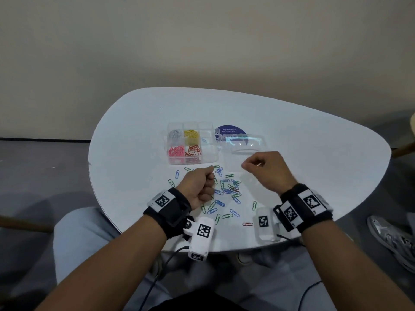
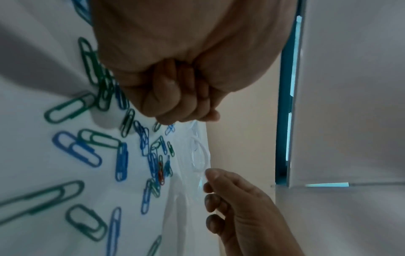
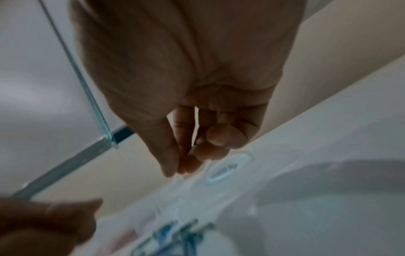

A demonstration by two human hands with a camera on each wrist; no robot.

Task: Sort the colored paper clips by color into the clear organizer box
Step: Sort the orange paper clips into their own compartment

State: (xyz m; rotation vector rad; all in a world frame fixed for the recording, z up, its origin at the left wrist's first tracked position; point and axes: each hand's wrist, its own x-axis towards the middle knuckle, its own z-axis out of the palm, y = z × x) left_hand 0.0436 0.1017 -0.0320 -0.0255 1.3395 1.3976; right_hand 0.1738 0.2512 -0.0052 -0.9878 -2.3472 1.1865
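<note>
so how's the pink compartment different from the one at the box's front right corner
The pink compartment, at the front left of the box, holds a dense heap of pink clips; the front right compartment looks empty. So pink already has its place, while the front right one has received nothing, though blue and green clips lie loose on the table. Both are clear, uncovered cells of the same box.

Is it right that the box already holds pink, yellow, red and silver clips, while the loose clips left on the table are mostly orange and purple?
Not quite. The box does hold those colors, but the head view shows the loose clips on the table are mostly blue and green, with a stray red clip near the front edge.
</note>
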